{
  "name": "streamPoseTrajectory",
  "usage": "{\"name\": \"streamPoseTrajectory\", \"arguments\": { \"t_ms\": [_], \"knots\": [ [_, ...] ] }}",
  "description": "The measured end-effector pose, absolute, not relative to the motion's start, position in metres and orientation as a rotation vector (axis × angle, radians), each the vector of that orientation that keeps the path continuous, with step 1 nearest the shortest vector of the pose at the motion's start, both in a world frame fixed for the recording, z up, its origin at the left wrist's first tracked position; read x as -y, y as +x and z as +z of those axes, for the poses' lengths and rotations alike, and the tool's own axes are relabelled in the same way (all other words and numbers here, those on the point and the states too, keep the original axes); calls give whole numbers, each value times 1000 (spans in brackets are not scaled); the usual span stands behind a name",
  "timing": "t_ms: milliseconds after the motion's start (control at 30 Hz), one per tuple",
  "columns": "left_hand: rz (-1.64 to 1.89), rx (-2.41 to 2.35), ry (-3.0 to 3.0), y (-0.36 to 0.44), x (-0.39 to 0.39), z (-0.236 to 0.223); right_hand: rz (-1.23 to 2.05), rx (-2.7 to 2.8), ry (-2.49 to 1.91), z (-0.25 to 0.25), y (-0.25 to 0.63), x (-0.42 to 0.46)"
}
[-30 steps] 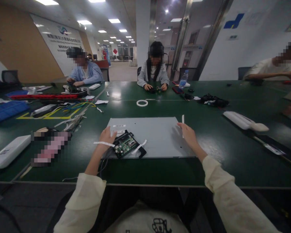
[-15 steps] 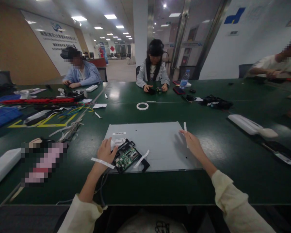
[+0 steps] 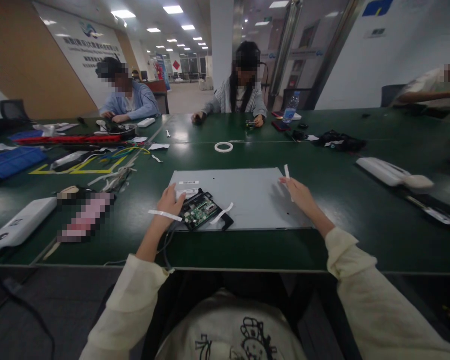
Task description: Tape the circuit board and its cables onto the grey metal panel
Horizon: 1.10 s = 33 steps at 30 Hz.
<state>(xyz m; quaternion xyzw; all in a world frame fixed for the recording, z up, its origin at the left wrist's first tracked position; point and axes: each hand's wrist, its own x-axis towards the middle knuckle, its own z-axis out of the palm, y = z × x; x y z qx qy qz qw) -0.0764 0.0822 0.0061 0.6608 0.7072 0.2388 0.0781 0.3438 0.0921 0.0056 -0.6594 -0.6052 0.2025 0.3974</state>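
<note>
A flat grey metal panel (image 3: 251, 200) lies on the table in front of me. A green circuit board (image 3: 202, 211) in a black frame sits at its left side, with a white tape strip (image 3: 222, 213) across one corner. My left hand (image 3: 168, 201) rests at the panel's left edge beside the board, thumb and fingers apart. Another white strip (image 3: 165, 215) lies across that wrist. At the panel's right edge, my right hand (image 3: 298, 192) has its fingertips closed on an upright strip of white tape (image 3: 287, 172). Grey cables (image 3: 167, 245) hang below the board.
Beyond the panel lies a white tape roll (image 3: 224, 147). White devices stand left (image 3: 22, 222) and right (image 3: 382, 171). Loose cables (image 3: 116, 177) and blue trays (image 3: 13, 162) fill the left side. People sit across the green table (image 3: 195, 157); a bottle (image 3: 291, 107) stands there.
My view has tilted downward, so the table appears higher in the picture. Both my hands keep nearly the same places on the panel. The person opposite has moved one hand outward.
</note>
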Motion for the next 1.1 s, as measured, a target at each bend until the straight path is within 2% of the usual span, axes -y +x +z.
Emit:
{"name": "streamPoseTrajectory", "arguments": {
  "t_ms": [367,600,867,1100],
  "knots": [
    [512,-1915,2182,-61,-38,35,445,1606,-1675,3,345,-90],
    [461,-1801,2241,-65,-7,32,462,1682,-1659,0,347,-93],
    [479,-1714,2224,-61,-21,38,439,1731,-1689,-1,346,-95],
    [359,-1493,2276,-40,-56,55,451,1720,-1684,0,346,-94]
  ]
}}
